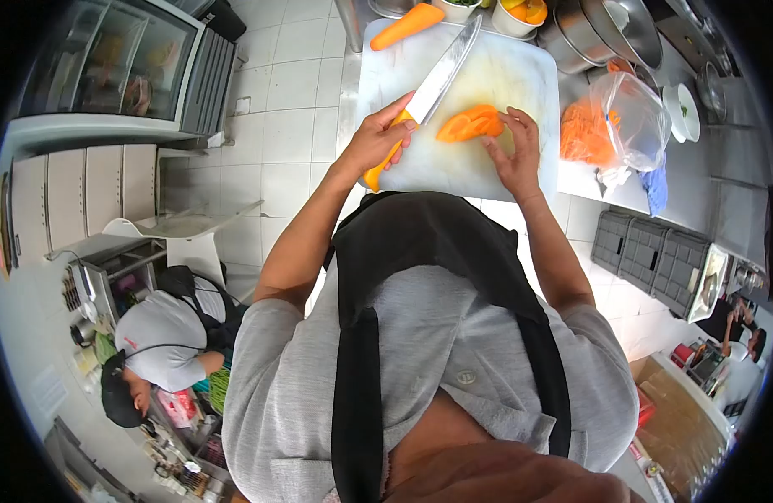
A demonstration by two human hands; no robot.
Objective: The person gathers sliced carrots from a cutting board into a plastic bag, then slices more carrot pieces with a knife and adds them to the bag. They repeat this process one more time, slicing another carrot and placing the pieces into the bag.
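My left hand [381,138] is closed round the yellow handle of a large knife [437,80], its blade pointing up and away over the white cutting board [529,67]. To the right of the knife, sliced carrot pieces [470,123] lie fanned in a small pile on the board. The fingertips of my right hand [515,151] are at the right end of that pile; its fingers are apart and curved. A peeled whole carrot [407,26] rests at the board's far left corner.
Right of the board is a clear plastic bag [638,117] by shredded carrot [585,134]. Metal pots [571,38] and a bowl of orange pieces [520,17] stand behind. A person [168,335] is at the lower left; others are far right.
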